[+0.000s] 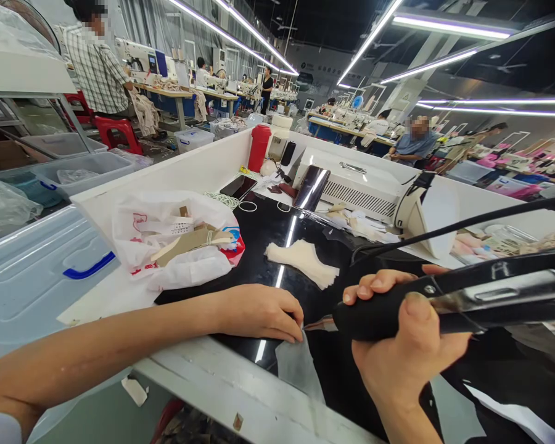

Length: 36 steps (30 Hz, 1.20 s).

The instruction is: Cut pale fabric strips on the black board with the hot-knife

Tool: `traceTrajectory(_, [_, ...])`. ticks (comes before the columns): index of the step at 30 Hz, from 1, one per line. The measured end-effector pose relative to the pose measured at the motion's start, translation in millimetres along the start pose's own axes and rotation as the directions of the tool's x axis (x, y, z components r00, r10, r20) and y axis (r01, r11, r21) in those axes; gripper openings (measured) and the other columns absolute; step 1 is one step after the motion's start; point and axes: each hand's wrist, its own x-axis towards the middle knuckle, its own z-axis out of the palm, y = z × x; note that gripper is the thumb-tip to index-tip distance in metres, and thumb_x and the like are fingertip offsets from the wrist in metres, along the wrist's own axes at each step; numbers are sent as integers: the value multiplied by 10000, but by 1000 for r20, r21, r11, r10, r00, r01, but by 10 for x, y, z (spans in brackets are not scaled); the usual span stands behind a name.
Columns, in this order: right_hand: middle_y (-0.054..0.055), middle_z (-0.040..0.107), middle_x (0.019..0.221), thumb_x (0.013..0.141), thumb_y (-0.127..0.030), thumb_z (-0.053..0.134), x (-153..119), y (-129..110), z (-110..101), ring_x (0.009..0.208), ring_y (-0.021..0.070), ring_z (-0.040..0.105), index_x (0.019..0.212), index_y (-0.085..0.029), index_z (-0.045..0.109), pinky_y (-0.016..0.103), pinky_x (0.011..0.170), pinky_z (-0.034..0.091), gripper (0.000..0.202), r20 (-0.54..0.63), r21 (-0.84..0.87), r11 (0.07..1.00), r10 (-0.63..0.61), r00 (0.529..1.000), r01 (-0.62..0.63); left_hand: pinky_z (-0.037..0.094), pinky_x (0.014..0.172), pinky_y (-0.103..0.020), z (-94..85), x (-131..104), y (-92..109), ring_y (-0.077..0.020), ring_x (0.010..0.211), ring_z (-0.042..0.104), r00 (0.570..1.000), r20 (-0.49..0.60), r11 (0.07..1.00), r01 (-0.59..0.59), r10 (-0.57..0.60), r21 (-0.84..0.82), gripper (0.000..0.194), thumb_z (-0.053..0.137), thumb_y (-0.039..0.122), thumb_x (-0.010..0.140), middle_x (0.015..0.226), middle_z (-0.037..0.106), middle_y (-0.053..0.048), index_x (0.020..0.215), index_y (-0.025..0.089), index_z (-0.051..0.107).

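Note:
My right hand (411, 345) wraps round a thick black hand-held tool (370, 311) with a metal lever along its side; its exact kind I cannot tell. A narrow metal tip (321, 324) points left from it, close to my left fingertips. My left hand (263, 311) lies palm down near the table's front edge, fingers together, pinching the top corner of a pale grey, thin sheet piece (300, 367). That piece hangs toward the white edge. Beyond my hands, a cream cut fabric piece (303, 262) lies on the glossy black work surface (254, 240).
A white plastic bag (134, 228) with cut scraps sits at the left. At the back stand a red bottle (259, 148), a phone (238, 187) and a white vented machine (356, 185). A black cable (490, 216) crosses the right side. Blue-handled bins (41, 271) stand left.

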Motion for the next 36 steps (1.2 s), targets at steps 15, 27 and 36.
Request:
traceTrajectory(15, [-63, 618, 712, 772, -297, 778, 65, 98, 80, 573, 136, 571, 1081, -251, 526, 275, 492, 511, 401, 16, 32, 999, -12, 1000, 11, 498, 845, -238, -28, -39, 7, -164, 977, 647, 999, -2, 999, 32, -32, 42, 159, 631, 261, 986, 1074, 705, -73, 1054, 222, 769])
traceTrajectory(27, [-64, 622, 742, 789, -328, 786, 108, 169, 92, 585, 132, 577, 1093, -260, 499, 282, 511, 521, 423, 15, 62, 998, 2, 1000, -2, 497, 886, -243, -33, -52, -11, -169, 986, 645, 998, 27, 997, 48, -50, 54, 190, 619, 305, 992, 1113, 675, -77, 1074, 230, 772])
traceTrajectory(36, [-53, 638, 791, 826, -327, 780, 151, 160, 7, 640, 151, 606, 1115, -268, 498, 324, 585, 547, 408, 44, -12, 999, -51, 998, 51, 488, 952, -240, -88, -40, 3, -162, 1031, 648, 992, -40, 989, 115, -119, -95, 186, 626, 264, 988, 1133, 672, -77, 1097, 173, 746])
